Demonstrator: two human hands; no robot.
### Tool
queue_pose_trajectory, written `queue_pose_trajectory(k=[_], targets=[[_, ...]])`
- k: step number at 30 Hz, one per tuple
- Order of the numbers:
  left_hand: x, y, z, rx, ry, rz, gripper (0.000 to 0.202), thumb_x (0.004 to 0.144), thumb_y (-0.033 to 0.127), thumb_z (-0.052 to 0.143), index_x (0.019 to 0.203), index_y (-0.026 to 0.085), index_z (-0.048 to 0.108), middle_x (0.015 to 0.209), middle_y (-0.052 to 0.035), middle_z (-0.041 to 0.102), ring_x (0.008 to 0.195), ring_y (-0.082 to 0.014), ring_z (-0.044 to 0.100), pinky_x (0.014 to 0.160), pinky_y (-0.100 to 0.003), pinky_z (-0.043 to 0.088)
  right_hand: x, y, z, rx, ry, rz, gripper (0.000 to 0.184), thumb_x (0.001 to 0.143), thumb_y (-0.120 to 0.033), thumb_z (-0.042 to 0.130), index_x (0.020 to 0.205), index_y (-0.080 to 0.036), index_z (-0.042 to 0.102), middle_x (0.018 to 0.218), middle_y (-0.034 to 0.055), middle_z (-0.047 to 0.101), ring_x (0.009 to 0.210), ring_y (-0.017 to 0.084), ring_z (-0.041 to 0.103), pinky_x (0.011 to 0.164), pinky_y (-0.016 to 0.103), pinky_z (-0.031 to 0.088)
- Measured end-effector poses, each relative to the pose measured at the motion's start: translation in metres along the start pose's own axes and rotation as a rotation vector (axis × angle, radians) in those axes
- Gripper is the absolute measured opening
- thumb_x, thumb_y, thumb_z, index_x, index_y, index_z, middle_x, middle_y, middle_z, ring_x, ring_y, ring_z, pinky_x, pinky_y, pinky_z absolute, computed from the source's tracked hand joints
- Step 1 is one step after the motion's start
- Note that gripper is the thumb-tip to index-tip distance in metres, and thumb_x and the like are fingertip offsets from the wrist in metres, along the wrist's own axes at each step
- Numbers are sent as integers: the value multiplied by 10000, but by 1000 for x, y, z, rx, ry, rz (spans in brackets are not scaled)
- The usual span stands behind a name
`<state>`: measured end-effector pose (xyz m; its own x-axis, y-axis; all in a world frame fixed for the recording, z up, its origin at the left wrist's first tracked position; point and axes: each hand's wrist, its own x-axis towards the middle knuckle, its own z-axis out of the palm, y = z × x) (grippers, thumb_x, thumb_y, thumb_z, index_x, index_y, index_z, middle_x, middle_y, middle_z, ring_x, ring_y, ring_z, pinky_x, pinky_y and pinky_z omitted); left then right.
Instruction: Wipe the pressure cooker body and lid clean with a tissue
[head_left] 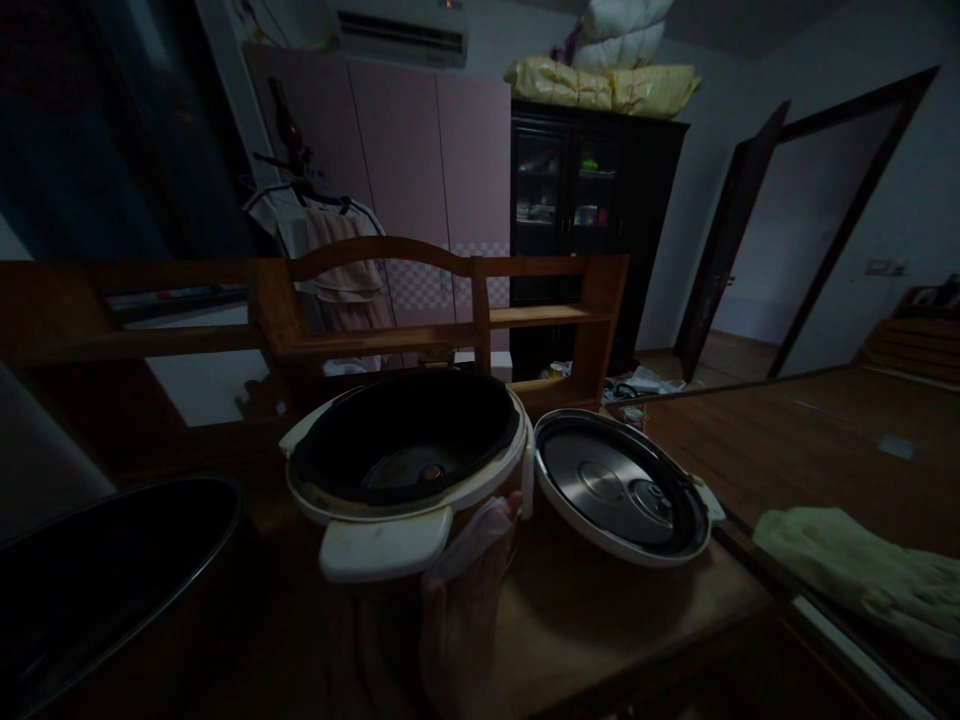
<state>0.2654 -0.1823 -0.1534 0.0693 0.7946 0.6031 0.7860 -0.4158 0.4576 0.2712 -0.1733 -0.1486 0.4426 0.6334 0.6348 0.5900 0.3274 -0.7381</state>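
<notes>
1 hand (pixel 469 600), fingers extended flat, presses 1 white wipe (pixel 472 540) against 1 cooker (pixel 405 470); its 1 lid (pixel 622 485) lies open. 1 dark pot (pixel 112 570) left, 1 green cloth (pixel 862 570) right.

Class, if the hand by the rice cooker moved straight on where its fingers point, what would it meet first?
Probably the rice cooker's white rim, beside the open lid: the hand lies against its side. Dim light leaves depth uncertain.
</notes>
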Motion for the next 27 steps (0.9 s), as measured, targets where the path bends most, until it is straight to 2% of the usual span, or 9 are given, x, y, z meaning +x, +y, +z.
queue_pose_trajectory(k=[3, 7, 12, 16, 18, 22, 25, 27], targets=[[7, 4, -2, -20, -72, 32, 546, 1010, 459, 394, 1550, 373, 395, 1644, -4, 334, 1503, -350, 304, 1158, -608, 371, 9, -5, 0, 34, 48, 132, 762, 1063, -587, 199, 1628, -191, -126, 1681, 161, 148, 1553, 315, 150, 1185, 559, 314], [14, 12, -4, -56, -121, 53, 522, 1016, 421, 364, 1528, 354, 442, 1659, 23, 277, 1504, -334, 281, 1126, -542, 434, 21, -4, -1, 81, 98, 233, 686, 1077, -508, 58, 1619, -142, -147, 1672, 181, 169, 1542, 273, 211, 1189, 492, 328], [17, 20, -9, -98, -142, 68, 510, 1029, 375, 317, 1518, 349, 459, 1628, 17, 355, 1487, -326, 329, 1103, -547, 469, 26, -7, -2, 128, 113, 270, 683, 1087, -487, 83, 1622, -119, -131, 1670, 191, 162, 1539, 255, 226, 1206, 474, 299], [25, 21, -8, -105, -113, 51, 509, 1036, 407, 320, 1530, 368, 434, 1633, 7, 363, 1479, -331, 367, 1111, -562, 456, 31, -13, -5, 163, 109, 245, 752, 1078, -545, 169, 1627, -106, -99, 1680, 198, 97, 1560, 284, 120, 1221, 551, 225], [26, 18, -9, -93, -73, 19, 515, 1036, 436, 356, 1542, 355, 417, 1642, -27, 356, 1483, -345, 371, 1135, -595, 420, 37, -16, -8, 179, 110, 205, 772, 1069, -569, 188, 1633, -98, -49, 1683, 197, 68, 1564, 293, 79, 1224, 567, 201], [6, 3, -30, -48, 46, -70, 615, 966, 459, 592, 1516, 236, 431, 1601, -143, 383, 1434, -352, 428, 1150, -645, 371, 51, -25, -13, 250, 127, 147, 782, 1062, -588, 211, 1638, -103, 1, 1691, 172, 38, 1566, 292, 60, 1240, 563, 152], [-21, -11, -54, -17, 127, -127, 523, 957, 416, 622, 1421, 201, 516, 1502, -137, 478, 1338, -312, 509, 1098, -585, 440, 56, -31, -15, 339, 138, 120, 799, 1054, -605, 263, 1641, -132, -2, 1699, 135, 15, 1568, 275, 45, 1255, 542, 104], [-35, -16, -65, -5, 161, -150, 493, 957, 409, 623, 1391, 193, 536, 1464, -132, 506, 1299, -299, 535, 1071, -562, 466, 56, -33, -16, 355, 125, 118, 801, 1054, -603, 280, 1642, -143, -11, 1701, 123, -1, 1569, 267, 31, 1258, 536, 90]])
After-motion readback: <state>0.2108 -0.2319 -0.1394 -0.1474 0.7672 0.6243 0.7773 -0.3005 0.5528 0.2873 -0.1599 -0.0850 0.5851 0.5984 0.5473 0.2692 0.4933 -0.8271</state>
